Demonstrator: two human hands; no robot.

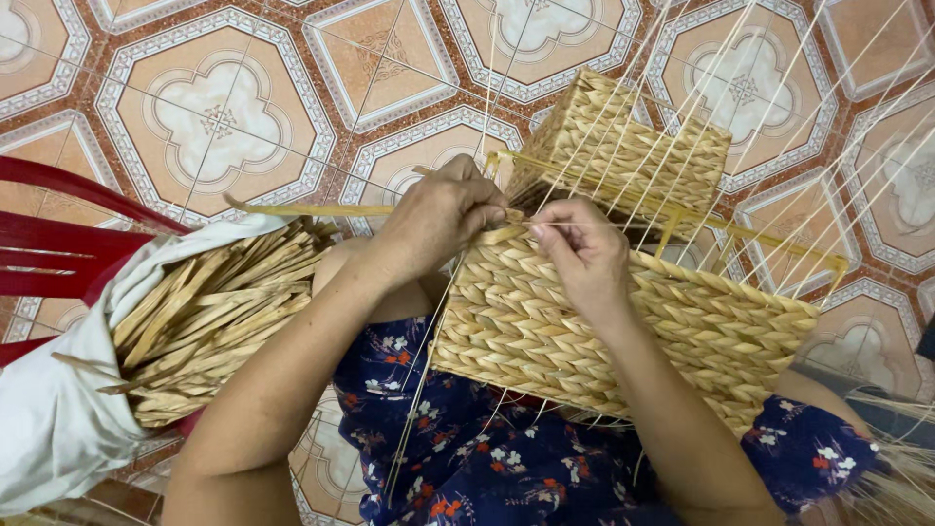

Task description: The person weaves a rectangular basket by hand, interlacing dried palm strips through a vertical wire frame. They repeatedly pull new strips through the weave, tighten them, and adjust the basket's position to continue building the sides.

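Patterned floor tiles (219, 117) in orange and cream fill the background, and a red chair (58, 244) at nine o'clock carries a white cloth sack (49, 419) stuffed with dried straw strips (209, 317). Centre frame, the half-woven basket (623, 326) rests on the lap, its pale upright strings (682, 146) fanning toward one o'clock. The left hand (438, 219) curls closed over the top edge, fingers gripping a flat strip (312, 208) that trails out to nine o'clock. The right hand (584, 253) pinches the working end at the rim between thumb and forefinger. Done well, I'd judge, this row wants even tension, the strip kept flat and each pass pressed snug against the row below.
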